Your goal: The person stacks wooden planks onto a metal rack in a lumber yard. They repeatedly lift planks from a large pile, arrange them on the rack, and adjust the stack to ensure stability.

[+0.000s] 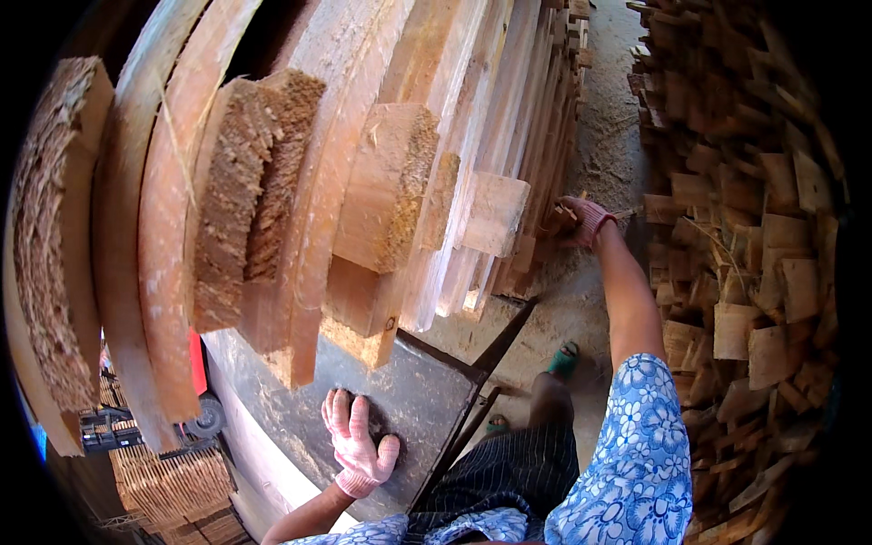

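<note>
My left hand (pixel 359 445), in a pale pink work glove, lies on a dark grey flat sheet (pixel 413 427) with its fingers stretched out. Above it rises a stack of sawn wooden boards (pixel 300 182), with spacer blocks (pixel 386 182) jutting out between the layers. My right hand (pixel 586 222), gloved in the same pink, reaches forward to the stack's right side. Its fingers are curled by the board ends. A thin wood sliver (pixel 625 214) shows beside that hand; what the fingers hold is partly hidden.
A tall pile of short wood offcuts (pixel 736 327) stands along the right. Between it and the stack runs a floor strip (pixel 610 109) strewn with sawdust. My feet in green sandals (pixel 564 361) stand below. At lower left are more stacked boards (pixel 173 481) and a red vehicle with a black wheel (pixel 210 417).
</note>
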The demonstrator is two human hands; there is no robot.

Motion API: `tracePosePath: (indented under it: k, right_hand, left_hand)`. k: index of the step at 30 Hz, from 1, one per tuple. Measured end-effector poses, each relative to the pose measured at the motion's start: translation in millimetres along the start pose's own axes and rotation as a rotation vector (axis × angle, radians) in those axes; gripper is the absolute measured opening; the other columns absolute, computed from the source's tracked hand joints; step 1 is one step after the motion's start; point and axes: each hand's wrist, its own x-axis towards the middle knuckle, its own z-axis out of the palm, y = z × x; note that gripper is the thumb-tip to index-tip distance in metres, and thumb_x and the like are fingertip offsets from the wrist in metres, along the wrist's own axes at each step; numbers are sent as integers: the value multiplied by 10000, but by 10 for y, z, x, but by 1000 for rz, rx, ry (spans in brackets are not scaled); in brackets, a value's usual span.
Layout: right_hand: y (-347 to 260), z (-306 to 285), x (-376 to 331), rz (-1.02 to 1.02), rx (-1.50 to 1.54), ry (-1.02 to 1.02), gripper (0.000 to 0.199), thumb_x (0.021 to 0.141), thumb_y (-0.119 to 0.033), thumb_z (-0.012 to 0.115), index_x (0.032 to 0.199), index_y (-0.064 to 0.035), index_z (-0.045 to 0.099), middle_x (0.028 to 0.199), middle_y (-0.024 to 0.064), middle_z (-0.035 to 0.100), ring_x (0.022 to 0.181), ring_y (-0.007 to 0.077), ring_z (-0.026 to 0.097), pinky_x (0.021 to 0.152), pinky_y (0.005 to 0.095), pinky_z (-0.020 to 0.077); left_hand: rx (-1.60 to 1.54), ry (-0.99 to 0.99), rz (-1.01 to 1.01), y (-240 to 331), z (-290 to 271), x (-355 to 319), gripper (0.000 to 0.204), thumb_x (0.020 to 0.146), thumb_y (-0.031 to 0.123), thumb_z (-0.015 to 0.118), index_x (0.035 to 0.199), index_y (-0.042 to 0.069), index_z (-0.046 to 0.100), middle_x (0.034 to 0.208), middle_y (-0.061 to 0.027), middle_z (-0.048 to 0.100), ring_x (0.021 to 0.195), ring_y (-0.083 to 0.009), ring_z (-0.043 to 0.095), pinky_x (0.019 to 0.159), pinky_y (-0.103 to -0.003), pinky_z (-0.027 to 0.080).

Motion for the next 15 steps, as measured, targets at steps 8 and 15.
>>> tracePosePath:
  k: [8,15]
  right_hand:
    - [-184,493,-998,232,674,282,438,910,-236,683,1256,-4,546,1294,191,590,1211,379,568,1017,627,498]
    - [1025,1094,-556,266,369,435,539,863,-383,718,1254,-21,636,1246,146,629,1064,302,591,858,433,519]
  left_hand:
    - [3,9,-44,57,28,-145,745,897,446,598,1439,-33,415,1508,-330,313,1379,-556,311,1149,-665,220]
    - [-7,-14,-21,37,29,-25,774,923,417,559,1517,-29,341,1561,-316,272,1428,-550,258,1178,-643,180]
